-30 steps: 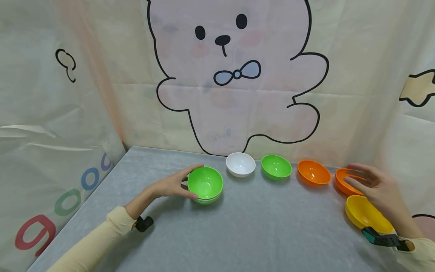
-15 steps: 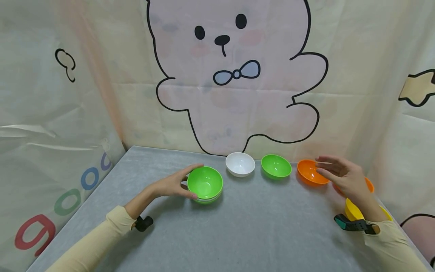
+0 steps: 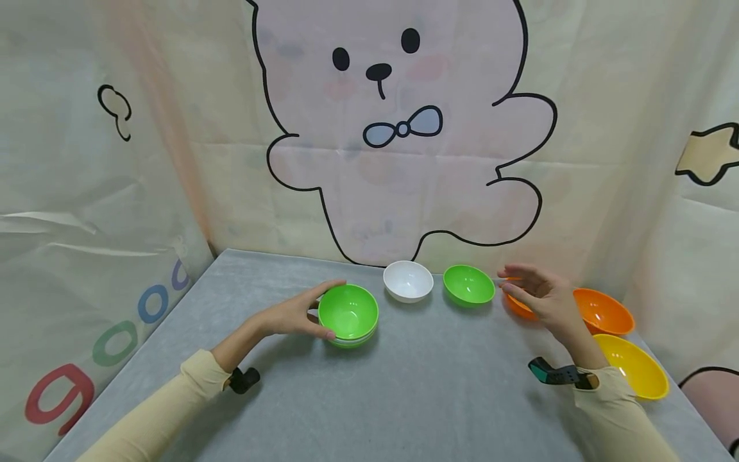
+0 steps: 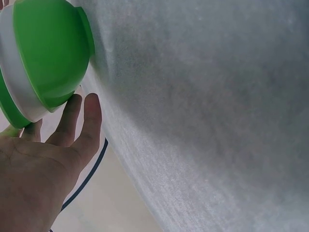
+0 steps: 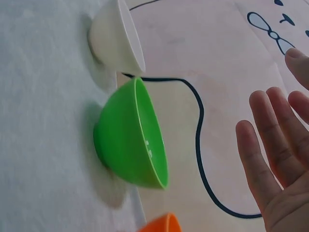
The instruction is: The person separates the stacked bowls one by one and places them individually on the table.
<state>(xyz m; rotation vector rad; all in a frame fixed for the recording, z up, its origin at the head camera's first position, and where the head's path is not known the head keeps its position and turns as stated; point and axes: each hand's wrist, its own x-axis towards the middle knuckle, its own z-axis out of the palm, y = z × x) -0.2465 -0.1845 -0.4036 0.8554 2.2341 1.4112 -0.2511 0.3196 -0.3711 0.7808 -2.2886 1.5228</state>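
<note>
The left hand [image 3: 297,314] grips a stack of bowls [image 3: 349,312] at its left side, thumb in front and fingers behind. In the left wrist view the stack [image 4: 50,53] shows green, white and green layers against that hand [image 4: 43,169]. The right hand [image 3: 545,301] hovers with spread, slightly bent fingers over an orange bowl [image 3: 518,309], partly hiding it, and holds nothing. Just left of it sits a green bowl [image 3: 469,285]. The right wrist view shows the empty right hand [image 5: 285,154] beside the green bowl [image 5: 128,135].
A white bowl [image 3: 408,282] stands left of the single green bowl. Toward the right edge of the grey table [image 3: 427,398] are another orange bowl [image 3: 603,312] and a yellow bowl [image 3: 635,367]. A printed cloth [image 3: 404,192] hangs behind the table.
The right hand has moved left from above the rightmost orange bowl to the other orange one, uncovering the yellow bowl. The left hand keeps its grip on the stack in the same place.
</note>
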